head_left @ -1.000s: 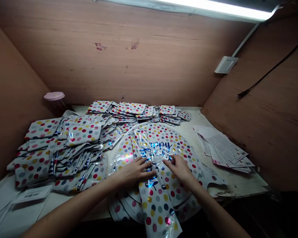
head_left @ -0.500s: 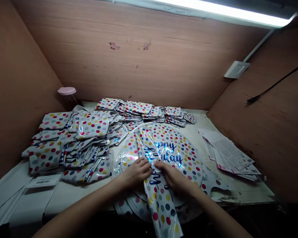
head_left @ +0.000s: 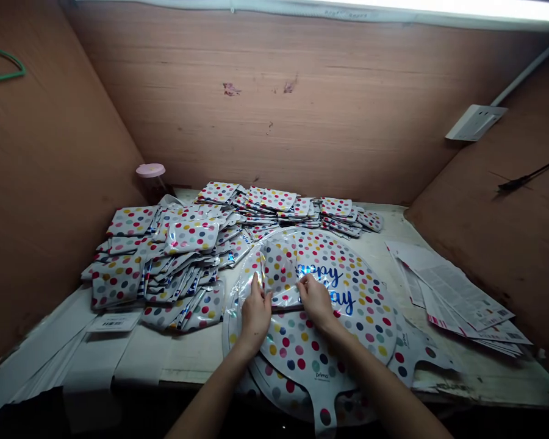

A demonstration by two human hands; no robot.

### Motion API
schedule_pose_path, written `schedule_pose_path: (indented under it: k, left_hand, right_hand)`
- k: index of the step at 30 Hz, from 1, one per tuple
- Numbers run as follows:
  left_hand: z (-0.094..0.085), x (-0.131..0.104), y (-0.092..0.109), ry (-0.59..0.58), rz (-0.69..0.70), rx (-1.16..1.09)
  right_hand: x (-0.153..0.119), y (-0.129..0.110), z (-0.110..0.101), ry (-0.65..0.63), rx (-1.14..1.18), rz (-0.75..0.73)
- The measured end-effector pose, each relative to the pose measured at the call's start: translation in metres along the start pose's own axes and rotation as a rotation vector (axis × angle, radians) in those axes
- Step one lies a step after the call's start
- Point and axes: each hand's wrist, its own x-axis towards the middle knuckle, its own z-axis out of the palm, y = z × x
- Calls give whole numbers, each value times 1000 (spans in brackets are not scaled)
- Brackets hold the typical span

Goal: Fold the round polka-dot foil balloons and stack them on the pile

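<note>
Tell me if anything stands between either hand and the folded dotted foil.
Nothing visible does. The left hand is at the left edge of the folded foil, the right hand at its right edge. The left-hand pile lies aside, apart from both hands.

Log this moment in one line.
left grip: at left edge of white dotted folded foil balloon; right grip: pinching its right edge; beneath: flat round white dotted foil balloons; left: folded white dotted packets
</note>
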Motion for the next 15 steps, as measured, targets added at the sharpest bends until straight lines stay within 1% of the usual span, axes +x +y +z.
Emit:
schedule_pose_path:
  k: [2, 4, 5, 6, 7, 9, 10, 11, 15]
  left_hand:
    - [5, -2, 4, 25, -9, 95]
    - [7, -3, 10, 54, 9, 232]
    - [7, -3, 13, 53, 52, 310]
    - [6, -2, 16, 30, 130, 384]
    - [5, 1, 19, -20, 241, 444]
    - [3, 10, 22, -166, 459, 506]
    - [3, 15, 21, -241, 516, 521]
    - [2, 20, 20, -305, 527, 535]
    - [-5, 35, 6, -493, 416, 575]
  right_hand:
    - [2, -2, 3, 10, -70, 19]
    - [0, -2, 3, -15, -135, -3]
    - [-1, -1, 3, -36, -164, -24]
    - [-2, -1, 3, -58, -193, -46]
    - [-2, -1, 3, -78, -219, -67]
    - [-2, 0, 3, -106, -266, -100]
    - [-1, -1, 3, -115, -287, -114]
    - [-1, -1, 3, -123, -304, -129]
    - [-10, 1, -6, -123, -349, -205]
